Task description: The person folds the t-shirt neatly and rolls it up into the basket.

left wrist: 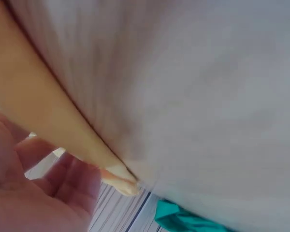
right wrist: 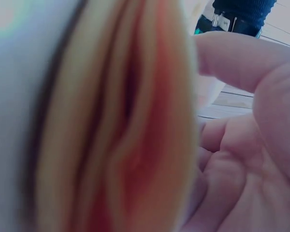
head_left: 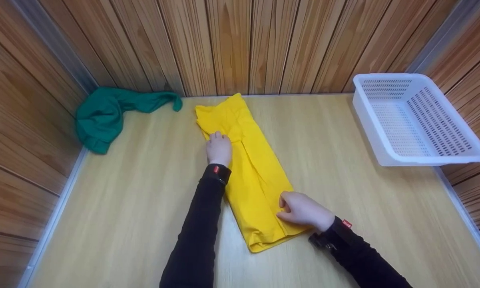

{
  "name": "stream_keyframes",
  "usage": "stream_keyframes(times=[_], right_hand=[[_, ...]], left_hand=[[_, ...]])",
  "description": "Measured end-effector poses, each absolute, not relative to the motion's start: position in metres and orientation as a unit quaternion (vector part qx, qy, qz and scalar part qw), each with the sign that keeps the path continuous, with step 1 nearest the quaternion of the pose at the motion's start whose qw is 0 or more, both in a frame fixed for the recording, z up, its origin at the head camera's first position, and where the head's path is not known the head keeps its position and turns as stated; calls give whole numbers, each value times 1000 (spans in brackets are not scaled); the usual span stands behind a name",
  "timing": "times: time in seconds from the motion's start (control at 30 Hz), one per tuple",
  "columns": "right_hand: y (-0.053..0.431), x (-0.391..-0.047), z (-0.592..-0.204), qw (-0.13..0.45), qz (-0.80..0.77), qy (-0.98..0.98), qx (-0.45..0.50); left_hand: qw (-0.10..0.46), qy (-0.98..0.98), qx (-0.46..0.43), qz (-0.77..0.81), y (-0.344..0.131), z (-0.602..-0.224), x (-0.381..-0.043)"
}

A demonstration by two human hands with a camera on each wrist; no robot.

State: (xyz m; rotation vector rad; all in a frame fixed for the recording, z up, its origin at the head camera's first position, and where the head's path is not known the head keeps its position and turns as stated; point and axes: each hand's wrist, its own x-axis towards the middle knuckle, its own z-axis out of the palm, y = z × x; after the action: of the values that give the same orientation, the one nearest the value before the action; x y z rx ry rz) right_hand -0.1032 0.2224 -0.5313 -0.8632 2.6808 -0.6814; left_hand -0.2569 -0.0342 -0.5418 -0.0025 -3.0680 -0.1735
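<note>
A long, folded yellow garment [head_left: 259, 172] lies slantwise on the table, its layers stacked and its upper end creased. On its upper left part rests my left hand [head_left: 219, 149], fingertips against the cloth; the left wrist view shows these fingers loosely bent beside the garment's edge [left wrist: 48, 101]. My right hand [head_left: 305, 210] touches the lower right side, thumb and forefinger spread apart on the fabric. Close up in the right wrist view, several blurred folds of the garment [right wrist: 121, 145] stand beside the right thumb [right wrist: 241, 58], and some fingertips are hidden.
A crumpled green cloth [head_left: 104, 114] lies at the back left corner, one end stretched along the back wall. The white perforated basket [head_left: 369, 132] stands at the back right. Wood-panelled walls [head_left: 228, 48] border the table [head_left: 136, 208] at the back and sides.
</note>
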Motion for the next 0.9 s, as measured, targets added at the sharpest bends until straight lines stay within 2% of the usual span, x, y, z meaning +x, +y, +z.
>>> stream_keyframes(times=[0.2, 0.5, 0.67, 0.8, 0.9], right_hand=[[214, -103, -533, 121, -239, 915, -302], [203, -98, -536, 116, -251, 916, -291], [196, -97, -536, 122, -264, 911, -292], [197, -98, -534, 141, -282, 901, -299], [203, -103, -529, 164, -292, 887, -318]], left_hand=[[73, -995, -24, -65, -32, -546, -257], [54, -991, -79, -88, -34, -544, -254], [13, -976, -141, -162, -45, -542, -252], [-33, -967, -141, -207, -55, -541, -252], [-48, -967, -131, -214, -55, -541, -250]])
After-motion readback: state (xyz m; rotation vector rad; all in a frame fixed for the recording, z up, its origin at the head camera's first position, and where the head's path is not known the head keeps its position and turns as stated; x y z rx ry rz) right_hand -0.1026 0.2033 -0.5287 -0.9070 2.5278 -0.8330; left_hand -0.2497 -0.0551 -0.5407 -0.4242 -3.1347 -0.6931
